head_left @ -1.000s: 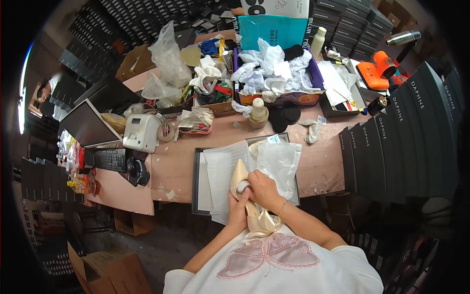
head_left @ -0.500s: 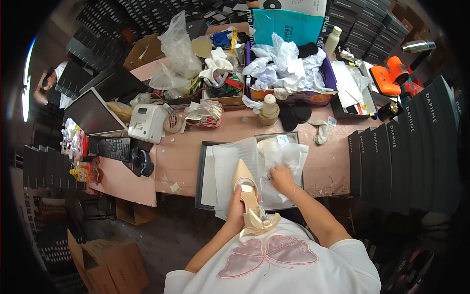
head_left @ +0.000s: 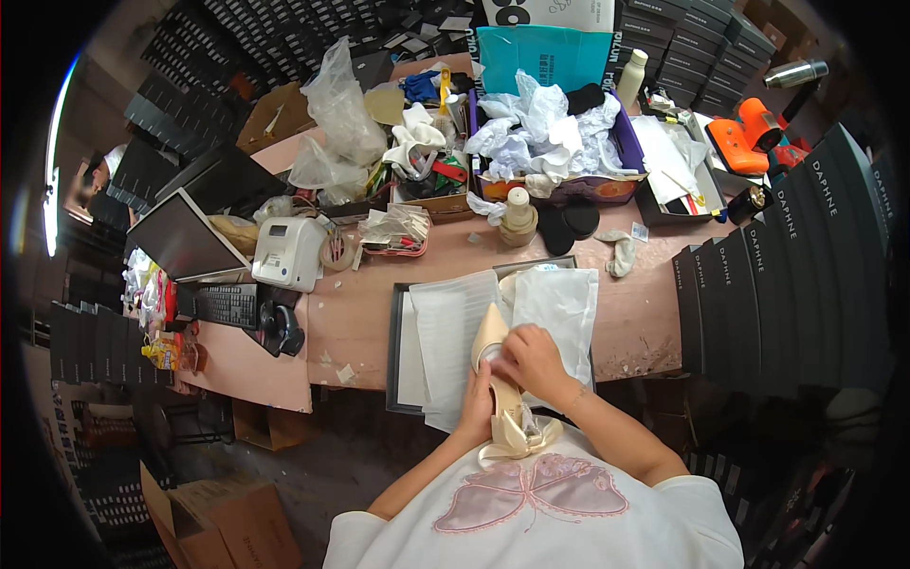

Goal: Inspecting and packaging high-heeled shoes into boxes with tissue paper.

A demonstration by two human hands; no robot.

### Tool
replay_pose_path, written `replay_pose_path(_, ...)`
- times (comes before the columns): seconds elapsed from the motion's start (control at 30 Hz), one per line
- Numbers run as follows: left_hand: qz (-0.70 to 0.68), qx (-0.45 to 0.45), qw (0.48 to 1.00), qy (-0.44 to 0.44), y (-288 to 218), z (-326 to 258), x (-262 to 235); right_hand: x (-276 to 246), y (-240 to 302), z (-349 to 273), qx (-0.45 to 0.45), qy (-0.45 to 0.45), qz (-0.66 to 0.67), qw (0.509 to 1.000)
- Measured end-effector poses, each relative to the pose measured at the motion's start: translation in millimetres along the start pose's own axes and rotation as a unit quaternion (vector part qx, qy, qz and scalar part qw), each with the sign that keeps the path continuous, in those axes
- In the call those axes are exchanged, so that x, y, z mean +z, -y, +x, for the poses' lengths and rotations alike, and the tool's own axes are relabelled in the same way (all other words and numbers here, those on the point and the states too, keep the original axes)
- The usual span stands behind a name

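A cream pointed-toe shoe (head_left: 489, 328) with a bow at its ankle end lies toe-away in front of my chest. My left hand (head_left: 478, 402) is closed around its side. Curled at the shoe's opening, my right hand (head_left: 534, 361) touches it with its fingertips; whatever those fingers hold is hidden. Beneath and beyond the shoe is an open dark shoebox (head_left: 396, 351) on the table. White tissue paper (head_left: 453, 318) covers its left part. Over its right part lies a white translucent wrapper (head_left: 565, 308), beside my right hand.
Stacked dark shoeboxes (head_left: 755, 313) stand at the right. Behind the open box are a cream bottle (head_left: 518, 216), a black pad (head_left: 569, 225) and a purple bin (head_left: 629, 142) of crumpled paper. A label printer (head_left: 289, 254), monitor (head_left: 190, 237) and keyboard (head_left: 227, 305) sit left.
My right hand has moved left from the wrapper to the shoe's opening. The wrapper now lies flatter. My left hand still holds the shoe.
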State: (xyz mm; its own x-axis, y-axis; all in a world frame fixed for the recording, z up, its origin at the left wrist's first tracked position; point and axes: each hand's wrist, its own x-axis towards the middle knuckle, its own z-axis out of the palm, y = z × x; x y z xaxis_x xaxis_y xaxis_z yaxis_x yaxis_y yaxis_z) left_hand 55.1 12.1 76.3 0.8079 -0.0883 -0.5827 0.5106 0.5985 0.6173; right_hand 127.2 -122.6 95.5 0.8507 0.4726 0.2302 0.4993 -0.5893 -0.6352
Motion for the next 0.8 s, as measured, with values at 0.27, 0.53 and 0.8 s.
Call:
replay_pose_path(0.27, 0.114, 0.002, 0.993, 0.015, -43.8, 21.8, -17.3, -26.3, -14.1, -0.9, 0.094, -0.134, 0.016, 0.986)
replay_pose_path(0.53, 0.580, 0.408, 0.702, -0.069, -86.0, 55.3, -17.4, -14.5, -88.6, -45.4, 0.221, -0.032, -0.060, 0.973)
replay_pose_path(0.8, 0.603, 0.033, 0.758, 0.244, 31.6, 62.0, -7.4, -8.3, -106.9, -39.0, 0.134, -0.045, -0.003, 0.990)
